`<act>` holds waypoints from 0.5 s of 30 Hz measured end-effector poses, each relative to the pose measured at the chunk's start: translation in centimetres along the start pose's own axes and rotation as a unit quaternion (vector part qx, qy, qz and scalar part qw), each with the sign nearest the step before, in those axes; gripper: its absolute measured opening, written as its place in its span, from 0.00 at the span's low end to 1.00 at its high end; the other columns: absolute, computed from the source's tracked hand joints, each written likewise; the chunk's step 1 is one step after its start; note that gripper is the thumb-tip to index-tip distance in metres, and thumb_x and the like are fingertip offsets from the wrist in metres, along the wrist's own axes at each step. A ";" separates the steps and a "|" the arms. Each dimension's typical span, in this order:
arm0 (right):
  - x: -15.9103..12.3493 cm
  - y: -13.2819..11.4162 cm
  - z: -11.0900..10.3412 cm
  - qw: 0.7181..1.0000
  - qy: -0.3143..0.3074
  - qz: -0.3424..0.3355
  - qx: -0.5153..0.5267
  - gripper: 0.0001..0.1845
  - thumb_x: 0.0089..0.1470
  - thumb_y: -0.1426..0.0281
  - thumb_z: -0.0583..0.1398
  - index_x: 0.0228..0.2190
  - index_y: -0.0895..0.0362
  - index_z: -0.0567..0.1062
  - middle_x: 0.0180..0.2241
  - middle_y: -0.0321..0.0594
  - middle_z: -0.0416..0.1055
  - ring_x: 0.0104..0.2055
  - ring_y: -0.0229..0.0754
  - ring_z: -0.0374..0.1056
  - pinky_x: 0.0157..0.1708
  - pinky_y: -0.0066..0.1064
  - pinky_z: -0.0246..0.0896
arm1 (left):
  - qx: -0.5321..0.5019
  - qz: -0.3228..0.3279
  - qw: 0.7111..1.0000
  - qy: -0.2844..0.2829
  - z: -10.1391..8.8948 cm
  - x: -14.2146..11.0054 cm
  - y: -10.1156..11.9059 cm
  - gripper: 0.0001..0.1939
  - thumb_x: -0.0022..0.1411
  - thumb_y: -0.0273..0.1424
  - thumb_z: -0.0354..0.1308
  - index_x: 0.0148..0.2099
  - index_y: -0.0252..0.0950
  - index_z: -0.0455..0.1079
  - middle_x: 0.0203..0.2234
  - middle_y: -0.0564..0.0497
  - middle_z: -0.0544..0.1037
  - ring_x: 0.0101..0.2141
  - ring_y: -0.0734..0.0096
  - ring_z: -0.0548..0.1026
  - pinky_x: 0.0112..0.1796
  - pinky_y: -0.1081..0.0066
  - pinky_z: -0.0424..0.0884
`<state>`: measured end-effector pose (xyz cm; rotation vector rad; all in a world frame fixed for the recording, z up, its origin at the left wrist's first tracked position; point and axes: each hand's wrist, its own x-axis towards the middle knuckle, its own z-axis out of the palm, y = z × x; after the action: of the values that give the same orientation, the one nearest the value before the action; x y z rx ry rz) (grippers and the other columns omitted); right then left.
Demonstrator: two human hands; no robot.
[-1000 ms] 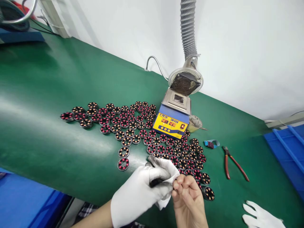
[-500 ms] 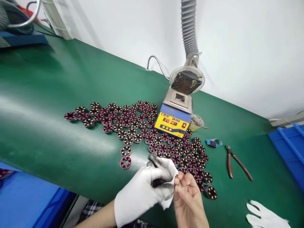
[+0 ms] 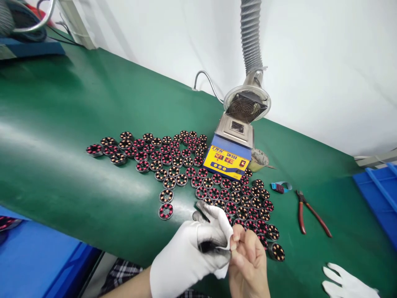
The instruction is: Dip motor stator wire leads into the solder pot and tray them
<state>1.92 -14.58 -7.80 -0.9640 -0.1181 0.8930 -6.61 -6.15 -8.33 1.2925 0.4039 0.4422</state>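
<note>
My left hand (image 3: 189, 252) wears a white glove with dark-stained fingertips. Its thumb and fingers are closed together, and a dark patch shows between them, too hidden to name. Bare, my right hand (image 3: 248, 260) pinches thumb and fingertips at the glove's right edge, touching the gloved fingers. Whatever lies in that pinch is too small to make out. Just beyond both hands, on the green table (image 3: 124, 211), stand many small black rings with red or tan coils inside, such as a red-coiled ring (image 3: 166, 211) and a tan-coiled ring (image 3: 276, 251) to the right.
Behind the rings stands a blue-and-yellow CM 558 solder pot (image 3: 228, 161) under an exhaust hose (image 3: 252, 37). A small tin (image 3: 259, 159), a blue wrist strap (image 3: 281, 187), red-handled cutters (image 3: 305, 213) and a white glove (image 3: 347, 281) lie to the right. Blue bins (image 3: 40, 256) flank the table.
The whole view has shifted slightly. My hands stay together at the glove's edge, with the right fingers bent a little differently. The readout on the solder pot has changed.
</note>
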 end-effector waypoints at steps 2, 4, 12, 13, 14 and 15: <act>-0.1 0.0 0.1 1.000 0.004 -0.003 -0.002 0.28 0.32 0.71 0.72 0.15 0.58 0.54 0.23 0.30 0.65 0.24 0.30 0.60 0.26 0.21 0.55 | 0.010 0.016 1.000 -0.006 -0.1 -0.1 0.2 0.11 0.55 0.28 0.57 0.22 0.31 0.67 0.18 0.51 0.70 0.23 0.73 0.66 0.28 0.75 0.62; -0.1 0.0 0.3 1.000 0.008 -0.005 0.000 0.32 0.31 0.71 0.72 0.15 0.59 0.50 0.23 0.29 0.63 0.23 0.29 0.59 0.25 0.19 0.54 | 0.022 0.030 0.999 -0.006 -0.1 -0.2 0.4 0.11 0.56 0.27 0.57 0.22 0.31 0.67 0.17 0.52 0.69 0.22 0.74 0.65 0.29 0.75 0.61; 0.0 0.3 -0.2 1.000 0.008 0.006 0.009 0.33 0.32 0.67 0.72 0.15 0.58 0.50 0.23 0.30 0.64 0.23 0.28 0.59 0.25 0.18 0.56 | 0.029 0.030 0.999 0.011 -0.1 0.0 1.1 0.03 0.50 0.22 0.60 0.25 0.31 0.71 0.21 0.54 0.71 0.24 0.74 0.65 0.31 0.74 0.62; 0.0 0.4 -0.4 1.000 0.009 0.010 0.015 0.31 0.33 0.65 0.72 0.16 0.58 0.52 0.23 0.31 0.64 0.23 0.28 0.59 0.24 0.18 0.56 | 0.024 0.027 0.999 0.007 -0.1 0.0 1.1 0.03 0.50 0.22 0.59 0.26 0.32 0.72 0.23 0.53 0.72 0.26 0.73 0.66 0.32 0.74 0.62; 0.0 0.5 -0.5 1.000 0.010 0.014 0.018 0.29 0.35 0.64 0.71 0.16 0.57 0.54 0.23 0.31 0.64 0.22 0.28 0.59 0.23 0.17 0.55 | 0.018 0.020 1.000 0.002 -0.2 0.0 1.1 0.03 0.51 0.21 0.59 0.27 0.32 0.72 0.24 0.53 0.73 0.27 0.73 0.67 0.33 0.74 0.63; 0.0 0.5 -0.5 1.000 0.010 0.015 0.020 0.27 0.37 0.63 0.70 0.17 0.57 0.55 0.23 0.31 0.64 0.22 0.28 0.59 0.22 0.17 0.55 | 0.012 0.012 1.000 -0.006 -0.2 0.0 1.0 0.03 0.51 0.21 0.59 0.27 0.32 0.71 0.24 0.53 0.72 0.27 0.73 0.67 0.32 0.75 0.63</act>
<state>1.82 -14.78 -8.52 -0.9395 -0.0692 0.9091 -6.79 -5.71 -7.37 1.3237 0.3864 0.4505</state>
